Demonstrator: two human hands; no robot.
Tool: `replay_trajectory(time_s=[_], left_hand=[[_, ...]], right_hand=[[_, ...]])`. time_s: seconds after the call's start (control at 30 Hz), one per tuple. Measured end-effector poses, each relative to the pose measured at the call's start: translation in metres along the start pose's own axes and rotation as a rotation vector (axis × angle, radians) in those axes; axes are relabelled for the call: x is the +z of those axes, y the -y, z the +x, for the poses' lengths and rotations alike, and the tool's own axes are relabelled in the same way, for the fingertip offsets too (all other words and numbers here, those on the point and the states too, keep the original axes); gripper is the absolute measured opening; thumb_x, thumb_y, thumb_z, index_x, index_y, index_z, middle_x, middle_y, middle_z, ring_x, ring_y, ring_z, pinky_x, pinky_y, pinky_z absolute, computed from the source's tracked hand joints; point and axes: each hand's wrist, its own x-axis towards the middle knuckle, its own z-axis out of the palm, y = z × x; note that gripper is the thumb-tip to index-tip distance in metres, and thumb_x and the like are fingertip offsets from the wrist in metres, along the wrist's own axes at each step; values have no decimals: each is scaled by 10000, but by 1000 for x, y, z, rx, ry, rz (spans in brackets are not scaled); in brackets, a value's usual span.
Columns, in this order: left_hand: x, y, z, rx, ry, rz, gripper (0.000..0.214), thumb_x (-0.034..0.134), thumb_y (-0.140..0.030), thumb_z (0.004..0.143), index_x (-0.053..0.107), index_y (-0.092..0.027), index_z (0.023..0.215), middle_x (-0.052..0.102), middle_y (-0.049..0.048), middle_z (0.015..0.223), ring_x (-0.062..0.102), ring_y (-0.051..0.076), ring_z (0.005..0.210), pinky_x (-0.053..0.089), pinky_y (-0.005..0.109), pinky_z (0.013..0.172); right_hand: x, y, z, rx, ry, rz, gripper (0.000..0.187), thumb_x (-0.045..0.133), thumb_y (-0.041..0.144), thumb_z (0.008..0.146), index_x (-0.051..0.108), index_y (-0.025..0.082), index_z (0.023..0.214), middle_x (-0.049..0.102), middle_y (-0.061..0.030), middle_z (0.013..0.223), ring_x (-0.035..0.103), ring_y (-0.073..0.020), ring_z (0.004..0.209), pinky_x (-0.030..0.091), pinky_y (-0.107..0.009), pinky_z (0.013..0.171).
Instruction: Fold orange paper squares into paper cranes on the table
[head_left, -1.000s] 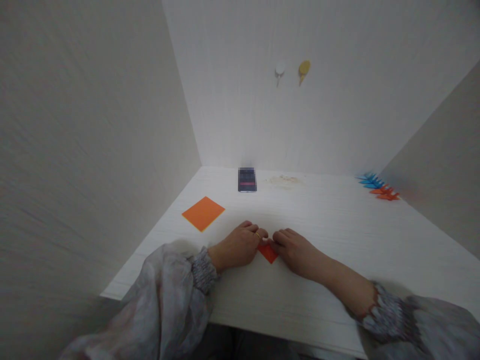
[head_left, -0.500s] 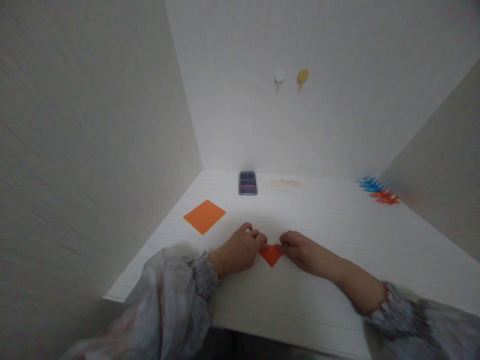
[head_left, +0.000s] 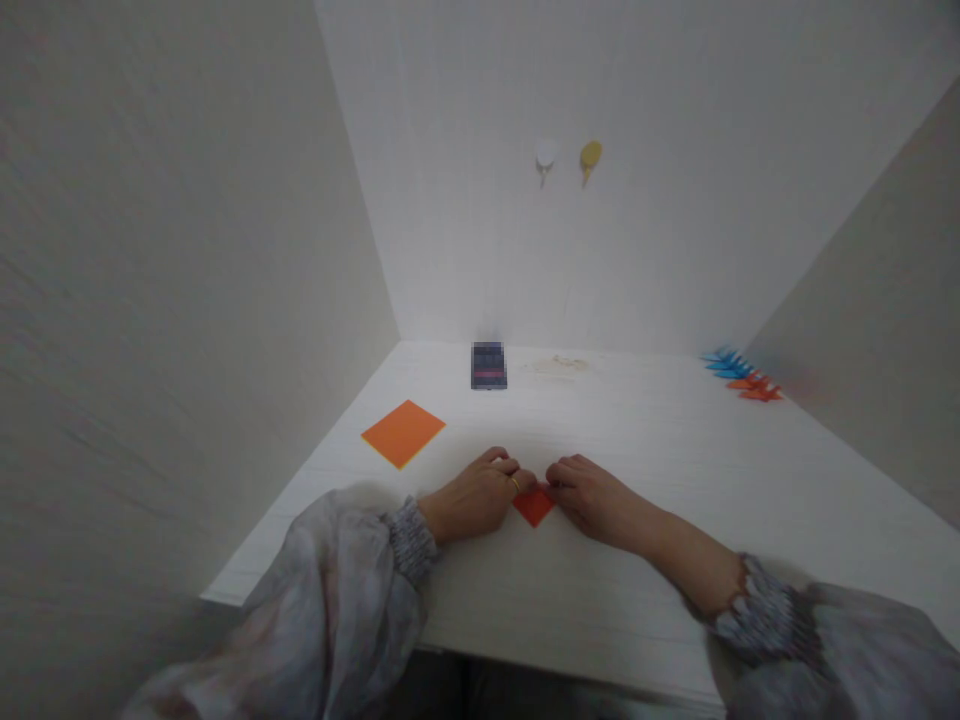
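A small folded piece of red-orange origami paper (head_left: 534, 508) lies on the white table, its pointed corner toward me. My left hand (head_left: 487, 495), with a ring on one finger, pinches the paper's upper left side. From the other side, my right hand (head_left: 596, 500) has its fingers curled onto the upper right edge. The fingertips of both hands cover the far part of the paper. Up and left of my left hand lies a stack of square orange paper (head_left: 403, 434), apart from both hands.
A blurred dark device (head_left: 489, 366) stands by the back wall. Folded blue paper figures (head_left: 727, 363) and orange ones (head_left: 756, 386) line up at the right wall. A white hook (head_left: 545, 155) and a yellow hook (head_left: 591, 155) are on the back wall. The table's front edge (head_left: 562, 675) is near me.
My right hand has come closer to my left over the paper. Crease lines that showed on the paper's face are replaced by a smoother surface. The whole view has shifted slightly.
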Motion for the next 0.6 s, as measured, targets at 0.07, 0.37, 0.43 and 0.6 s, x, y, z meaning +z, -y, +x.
replay_trajectory(time_s=[0.07, 0.37, 0.43, 0.6], left_hand=[[2, 1, -1, 2, -14, 22, 231, 350, -95, 821, 509, -156, 976, 599, 30, 805, 518, 131, 782, 292, 302, 887], [13, 11, -8, -5, 7, 96, 267, 384, -73, 800, 510, -189, 1004, 605, -1, 942, 508, 118, 811, 248, 327, 897], [15, 13, -10, -23, 14, 108, 278, 386, -66, 795, 508, -187, 1013, 602, 3, 945, 510, 118, 819, 246, 329, 892], [15, 12, -8, -57, -6, 88, 254, 368, -77, 812, 530, -187, 974, 599, 3, 927, 513, 111, 808, 260, 320, 865]], right_hand=[[0, -1, -1, 3, 18, -18, 232, 378, 153, 845, 607, 138, 816, 532, -59, 768, 438, -158, 737, 342, -303, 707], [5, -8, -4, 19, 50, -30, 213, 406, 161, 833, 603, 151, 912, 544, -61, 773, 459, -168, 759, 345, -309, 718], [7, -10, -3, 19, 40, -24, 225, 390, 158, 839, 607, 151, 899, 544, -61, 762, 460, -167, 757, 347, -310, 719], [5, -10, -2, 62, 3, 10, 216, 390, 139, 828, 606, 152, 830, 541, -59, 773, 461, -157, 749, 351, -304, 721]])
